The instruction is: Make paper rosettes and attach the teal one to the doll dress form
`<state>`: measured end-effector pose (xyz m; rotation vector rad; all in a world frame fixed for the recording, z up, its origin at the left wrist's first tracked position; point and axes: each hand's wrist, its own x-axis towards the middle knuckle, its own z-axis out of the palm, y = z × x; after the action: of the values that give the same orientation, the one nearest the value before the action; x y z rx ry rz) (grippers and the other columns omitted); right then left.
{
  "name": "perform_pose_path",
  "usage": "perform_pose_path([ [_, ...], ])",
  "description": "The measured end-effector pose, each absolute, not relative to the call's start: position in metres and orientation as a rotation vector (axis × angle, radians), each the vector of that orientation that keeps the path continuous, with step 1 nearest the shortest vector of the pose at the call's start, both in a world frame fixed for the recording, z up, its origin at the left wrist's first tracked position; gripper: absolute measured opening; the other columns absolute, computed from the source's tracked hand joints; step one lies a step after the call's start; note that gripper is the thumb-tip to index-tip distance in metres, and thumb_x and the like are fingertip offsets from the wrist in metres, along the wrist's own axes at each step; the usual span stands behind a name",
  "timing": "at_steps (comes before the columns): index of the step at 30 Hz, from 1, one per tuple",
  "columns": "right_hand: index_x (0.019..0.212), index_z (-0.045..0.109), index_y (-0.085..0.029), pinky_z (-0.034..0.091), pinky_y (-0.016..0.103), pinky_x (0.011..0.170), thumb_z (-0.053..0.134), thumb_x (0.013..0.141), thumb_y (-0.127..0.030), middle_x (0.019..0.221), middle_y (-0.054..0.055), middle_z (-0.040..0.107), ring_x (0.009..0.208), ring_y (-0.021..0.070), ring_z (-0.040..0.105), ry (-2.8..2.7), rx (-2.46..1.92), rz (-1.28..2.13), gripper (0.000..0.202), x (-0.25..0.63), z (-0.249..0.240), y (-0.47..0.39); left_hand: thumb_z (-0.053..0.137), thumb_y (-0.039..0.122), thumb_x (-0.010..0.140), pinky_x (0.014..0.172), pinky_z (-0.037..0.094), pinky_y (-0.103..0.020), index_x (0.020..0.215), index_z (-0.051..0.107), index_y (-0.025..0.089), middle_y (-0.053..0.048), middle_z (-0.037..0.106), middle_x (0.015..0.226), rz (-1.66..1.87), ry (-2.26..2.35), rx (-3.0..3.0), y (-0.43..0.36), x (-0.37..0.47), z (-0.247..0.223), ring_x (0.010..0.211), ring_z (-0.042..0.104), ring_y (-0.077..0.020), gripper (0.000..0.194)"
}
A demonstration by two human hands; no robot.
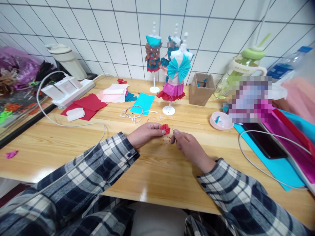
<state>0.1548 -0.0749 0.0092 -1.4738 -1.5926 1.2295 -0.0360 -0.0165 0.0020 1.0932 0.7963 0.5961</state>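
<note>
Between the thumb and fingers of my left hand [147, 133] is a small red crepe-paper flower [165, 129] with a ruffled edge. My right hand [189, 146] is closed in a pinch just to the right of it, with a thin pointed thing [173, 130] showing at its fingertips, too small to name. A narrow gap separates that tip from the flower. Tiny red paper scraps [168, 140] lie on the wooden table [157, 173] below. Behind my hands stands a mini dress form [180, 73] with a turquoise pleated fan, a magenta skirt and red trim.
Two more dress forms [154, 55] stand by the tiled wall. Red paper [92, 104], a turquoise sheet [142, 103] and a wire coil [134, 112] lie left of them. A cardboard box [201, 90], pink bowl [221, 121] and phone [265, 141] are rightward. A white cable [81, 125] crosses my left sleeve.
</note>
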Motion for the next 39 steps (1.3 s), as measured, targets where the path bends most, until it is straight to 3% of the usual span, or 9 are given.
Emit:
perform_pose_path([
  [5, 0.091, 0.067, -0.016, 0.038, 0.027, 0.061, 0.064, 0.078, -0.048, 0.071, 0.001, 0.061, 0.064, 0.0144, 0.05, -1.517, -1.507, 1.173, 0.035, 0.153, 0.004, -0.075, 0.076, 0.034, 0.072, 0.077, 0.044, -0.029, 0.082, 0.067, 0.013, -0.004, 0.068, 0.083, 0.593, 0.881, 1.203, -0.021, -0.032, 0.003, 0.078, 0.06, -0.0152, 0.026],
  [10, 0.094, 0.069, -0.015, 0.037, 0.027, 0.06, 0.065, 0.078, -0.047, 0.071, 0.0, 0.061, 0.062, 0.0135, 0.048, -1.469, -1.483, 1.212, 0.036, 0.152, -0.001, -0.074, 0.076, 0.04, 0.071, 0.072, 0.043, -0.028, 0.077, 0.065, 0.014, -0.002, 0.066, 0.078, 0.58, 0.901, 1.316, -0.022, -0.029, 0.006, 0.074, 0.057, -0.0147, 0.029],
  [17, 0.086, 0.067, -0.016, 0.029, 0.025, 0.052, 0.067, 0.075, -0.046, 0.059, -0.006, 0.045, 0.055, 0.0107, 0.038, -1.438, -1.533, 1.201, 0.032, 0.153, -0.001, -0.073, 0.076, 0.037, 0.071, 0.076, 0.044, -0.029, 0.08, 0.066, 0.014, -0.002, 0.068, 0.082, 0.586, 0.907, 1.306, -0.022, -0.03, 0.005, 0.078, 0.059, -0.0152, 0.027],
  [24, 0.083, 0.066, -0.016, 0.032, 0.025, 0.053, 0.064, 0.077, -0.042, 0.065, -0.002, 0.054, 0.055, 0.0103, 0.041, -1.44, -1.53, 1.223, 0.026, 0.156, -0.003, -0.072, 0.076, 0.036, 0.071, 0.071, 0.044, -0.029, 0.081, 0.065, 0.014, -0.003, 0.067, 0.08, 0.634, 0.908, 1.173, -0.019, -0.033, 0.001, 0.072, 0.059, -0.0142, 0.027],
  [30, 0.1, 0.069, -0.017, 0.027, 0.025, 0.048, 0.065, 0.076, -0.046, 0.058, -0.004, 0.052, 0.049, 0.0101, 0.036, -1.428, -1.52, 1.245, 0.038, 0.156, -0.003, -0.073, 0.077, 0.036, 0.07, 0.073, 0.043, -0.029, 0.08, 0.065, 0.014, -0.002, 0.067, 0.081, 0.637, 0.93, 1.243, -0.021, -0.031, 0.005, 0.075, 0.059, -0.0144, 0.027],
  [36, 0.081, 0.065, -0.017, 0.032, 0.026, 0.05, 0.065, 0.076, -0.045, 0.056, -0.005, 0.048, 0.048, 0.0097, 0.037, -1.365, -1.504, 1.232, 0.029, 0.156, 0.0, -0.072, 0.074, 0.035, 0.073, 0.073, 0.043, -0.029, 0.082, 0.065, 0.014, -0.002, 0.068, 0.082, 0.605, 0.907, 1.254, -0.021, -0.032, 0.004, 0.075, 0.058, -0.0143, 0.024],
  [39, 0.086, 0.066, -0.016, 0.035, 0.027, 0.052, 0.062, 0.078, -0.043, 0.056, -0.005, 0.046, 0.048, 0.0099, 0.037, -1.313, -1.467, 1.254, 0.028, 0.155, 0.001, -0.073, 0.074, 0.034, 0.074, 0.071, 0.042, -0.028, 0.082, 0.065, 0.014, -0.001, 0.067, 0.08, 0.596, 0.903, 1.222, -0.02, -0.033, 0.002, 0.073, 0.057, -0.0134, 0.023],
])
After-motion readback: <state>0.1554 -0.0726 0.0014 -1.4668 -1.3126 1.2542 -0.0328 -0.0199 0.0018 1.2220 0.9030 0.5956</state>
